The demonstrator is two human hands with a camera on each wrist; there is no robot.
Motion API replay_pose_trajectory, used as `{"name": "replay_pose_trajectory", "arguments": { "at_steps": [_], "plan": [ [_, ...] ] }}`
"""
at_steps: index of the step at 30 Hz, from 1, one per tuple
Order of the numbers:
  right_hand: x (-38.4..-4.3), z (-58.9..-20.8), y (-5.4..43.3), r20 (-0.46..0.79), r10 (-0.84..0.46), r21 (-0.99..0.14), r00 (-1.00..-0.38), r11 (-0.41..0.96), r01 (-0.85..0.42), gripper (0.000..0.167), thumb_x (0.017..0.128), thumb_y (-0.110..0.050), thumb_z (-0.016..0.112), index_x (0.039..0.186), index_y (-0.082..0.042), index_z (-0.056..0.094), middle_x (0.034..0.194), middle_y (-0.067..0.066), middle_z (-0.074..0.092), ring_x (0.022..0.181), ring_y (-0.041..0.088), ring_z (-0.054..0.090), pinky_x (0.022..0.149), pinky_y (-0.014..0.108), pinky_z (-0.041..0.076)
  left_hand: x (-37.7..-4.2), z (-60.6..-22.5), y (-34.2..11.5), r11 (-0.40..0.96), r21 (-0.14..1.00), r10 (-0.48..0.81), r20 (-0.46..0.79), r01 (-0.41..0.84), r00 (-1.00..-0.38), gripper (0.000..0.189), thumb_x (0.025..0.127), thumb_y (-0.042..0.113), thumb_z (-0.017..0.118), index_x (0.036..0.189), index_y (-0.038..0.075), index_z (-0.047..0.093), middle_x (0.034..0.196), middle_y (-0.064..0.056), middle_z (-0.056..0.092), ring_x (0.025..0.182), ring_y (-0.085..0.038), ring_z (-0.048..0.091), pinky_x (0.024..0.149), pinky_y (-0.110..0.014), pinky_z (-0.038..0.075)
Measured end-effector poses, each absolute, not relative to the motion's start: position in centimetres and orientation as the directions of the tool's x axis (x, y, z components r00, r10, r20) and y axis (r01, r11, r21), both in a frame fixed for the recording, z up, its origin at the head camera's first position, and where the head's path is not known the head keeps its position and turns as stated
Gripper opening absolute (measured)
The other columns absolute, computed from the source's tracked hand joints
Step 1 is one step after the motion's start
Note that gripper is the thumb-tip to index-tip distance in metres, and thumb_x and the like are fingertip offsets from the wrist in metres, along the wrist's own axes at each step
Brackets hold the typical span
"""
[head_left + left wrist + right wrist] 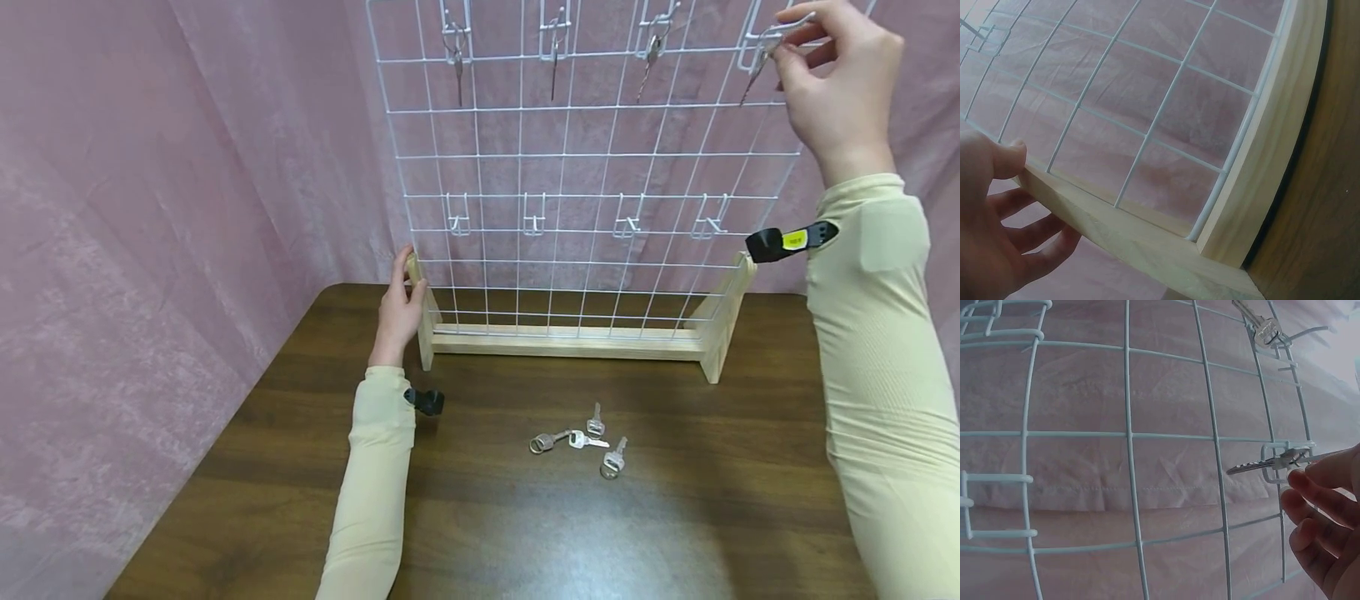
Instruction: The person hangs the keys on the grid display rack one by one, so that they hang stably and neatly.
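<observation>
At the upper right my right hand (847, 79) pinches a key (755, 75) by its ring end, at the rightmost top hook (776, 32) of a white wire grid rack (577, 155). In the right wrist view this key (1266, 464) points left across the wires, its ring partly hidden by the fingertips. My left hand (400, 312) holds the rack's left wooden side support (425, 333). In the left wrist view the thumb lies on one side of the wooden support (1116, 228) and the fingers on the other.
Three more keys hang along the top row, one on the middle-left hook (555, 42). Lower hooks (534, 223) hold nothing. Several keys (588, 440) lie on the brown table (487, 517) before the rack. A pink curtain (187, 208) stands behind.
</observation>
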State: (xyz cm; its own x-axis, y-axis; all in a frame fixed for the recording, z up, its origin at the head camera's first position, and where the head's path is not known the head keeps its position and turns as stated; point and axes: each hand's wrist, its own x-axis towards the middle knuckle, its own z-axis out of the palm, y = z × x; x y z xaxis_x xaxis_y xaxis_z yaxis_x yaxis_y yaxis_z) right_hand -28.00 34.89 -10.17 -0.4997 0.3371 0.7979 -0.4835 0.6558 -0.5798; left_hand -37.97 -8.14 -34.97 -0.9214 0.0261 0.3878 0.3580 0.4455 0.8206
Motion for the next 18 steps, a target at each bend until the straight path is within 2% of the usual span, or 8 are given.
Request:
{"name": "replay_pose_trajectory", "arguments": {
  "at_steps": [6,10,15,18],
  "plan": [
    [-27.7,-11.1,35.3,0.804,0.354,-0.568,-0.479,0.694,-0.441,0.029,0.089,-0.008,0.056,0.107,-0.025,0.072,0.076,-0.031,0.055,0.055,-0.017,0.049,0.057,0.002,0.04,-38.0,-34.9,-8.2,0.442,0.821,0.028,0.39,0.361,-0.92,0.057,0.103,0.025,0.045,0.148,0.049,0.019,0.143,-0.017,0.047,0.115,-0.036,0.057,0.086,-0.056,0.052],
    [-27.0,-12.0,35.3,0.804,0.36,-0.565,-0.473,0.711,-0.419,0.028,0.089,-0.011,0.052,0.098,-0.025,0.075,0.072,-0.033,0.054,0.051,-0.017,0.047,0.053,0.002,0.037,-37.9,-35.0,-8.2,0.441,0.822,0.031,0.387,0.36,-0.922,0.057,0.103,0.026,0.045,0.148,0.05,0.019,0.143,-0.017,0.046,0.114,-0.037,0.058,0.086,-0.055,0.053],
    [-25.6,-13.4,34.7,0.788,0.357,-0.578,-0.501,0.71,-0.403,0.028,0.089,-0.013,0.054,0.082,-0.034,0.07,0.066,-0.035,0.054,0.049,-0.017,0.047,0.051,0.002,0.036,-37.9,-35.0,-8.2,0.445,0.819,0.03,0.392,0.363,-0.92,0.057,0.103,0.025,0.045,0.148,0.05,0.019,0.143,-0.018,0.046,0.114,-0.037,0.058,0.086,-0.055,0.053],
    [-24.9,-14.7,34.3,0.797,0.321,-0.553,-0.512,0.73,-0.402,0.027,0.09,-0.013,0.054,0.081,-0.034,0.068,0.067,-0.037,0.053,0.051,-0.019,0.048,0.052,0.002,0.036,-38.0,-35.0,-8.2,0.444,0.818,0.029,0.394,0.365,-0.919,0.057,0.103,0.025,0.045,0.148,0.049,0.02,0.143,-0.018,0.047,0.115,-0.037,0.059,0.086,-0.055,0.053]
  ]
}}
